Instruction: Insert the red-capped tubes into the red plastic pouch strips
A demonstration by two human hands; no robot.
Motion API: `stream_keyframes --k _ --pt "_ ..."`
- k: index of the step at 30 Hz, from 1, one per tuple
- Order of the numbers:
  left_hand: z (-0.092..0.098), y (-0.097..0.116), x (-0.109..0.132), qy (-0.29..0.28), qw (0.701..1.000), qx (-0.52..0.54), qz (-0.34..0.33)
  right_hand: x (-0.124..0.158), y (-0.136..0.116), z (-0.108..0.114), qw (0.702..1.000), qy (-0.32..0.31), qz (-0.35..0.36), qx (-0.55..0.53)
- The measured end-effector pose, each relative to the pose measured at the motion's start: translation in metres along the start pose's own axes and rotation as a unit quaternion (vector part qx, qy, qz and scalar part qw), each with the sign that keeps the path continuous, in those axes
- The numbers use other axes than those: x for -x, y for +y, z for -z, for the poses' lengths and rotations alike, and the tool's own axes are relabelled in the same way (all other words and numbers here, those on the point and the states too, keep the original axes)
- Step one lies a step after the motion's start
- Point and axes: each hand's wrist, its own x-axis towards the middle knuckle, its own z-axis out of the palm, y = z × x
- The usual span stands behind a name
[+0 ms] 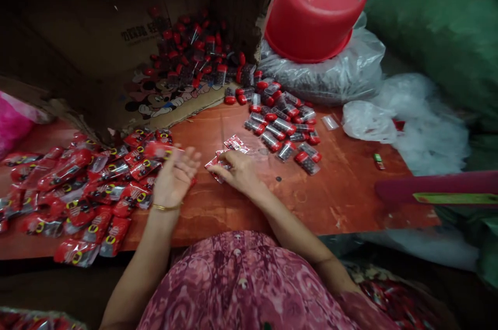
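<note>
flat red packets [235,143] lie on the table [233,218] under the right hand [240,170], its grip unclear; they look light, limp and slippery, best pinched by an edge; the left hand [175,177] is loosely spread at a blurred red packet [157,150], whether gripping i cannot tell. the carton [93,60] bears chinese characters [134,34] starting 勿; packet lettering is unreadable.

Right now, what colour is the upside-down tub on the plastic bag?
The tub is red; the head view, the only one, shows it well.

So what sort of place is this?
Probably a small packing workshop: red packets heaped on the table, loose red-capped tubes opposite, and a big cardboard box spilling more.
</note>
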Motion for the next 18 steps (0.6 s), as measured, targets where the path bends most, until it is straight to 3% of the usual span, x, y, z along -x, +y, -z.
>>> stream_keyframes --k 2,4,7,9,10,12,13,16,18 --pt "0.008 0.024 -0.007 0.076 0.983 0.097 -0.139 -0.005 0.015 0.011 0.993 0.022 -0.037 0.112" --pt "0.011 0.033 -0.011 0.086 0.968 0.137 -0.194 -0.007 0.032 0.019 0.974 0.031 -0.094 0.202" --pt "0.005 0.012 -0.01 0.03 0.99 0.046 -0.128 -0.007 0.052 0.021 0.959 0.009 -0.128 0.253" --pt "-0.004 -0.018 -0.008 -0.024 0.991 -0.101 -0.079 -0.005 0.057 0.018 0.961 0.007 -0.125 0.247" --pt "-0.01 -0.032 -0.007 -0.055 0.976 -0.197 -0.074 -0.004 0.059 0.016 0.962 0.012 -0.125 0.242" --pt "-0.02 -0.057 -0.009 -0.102 0.902 -0.403 -0.114 -0.003 0.059 0.015 0.962 0.021 -0.128 0.24" --pt "-0.026 -0.064 -0.012 -0.111 0.845 -0.498 -0.163 -0.003 0.059 0.015 0.962 0.023 -0.128 0.241" --pt "-0.041 -0.073 -0.028 -0.095 0.633 -0.693 -0.331 -0.001 0.057 0.018 0.965 0.017 -0.114 0.237" --pt "-0.049 -0.074 -0.041 -0.091 0.519 -0.76 -0.379 0.002 0.055 0.02 0.967 0.017 -0.106 0.232"
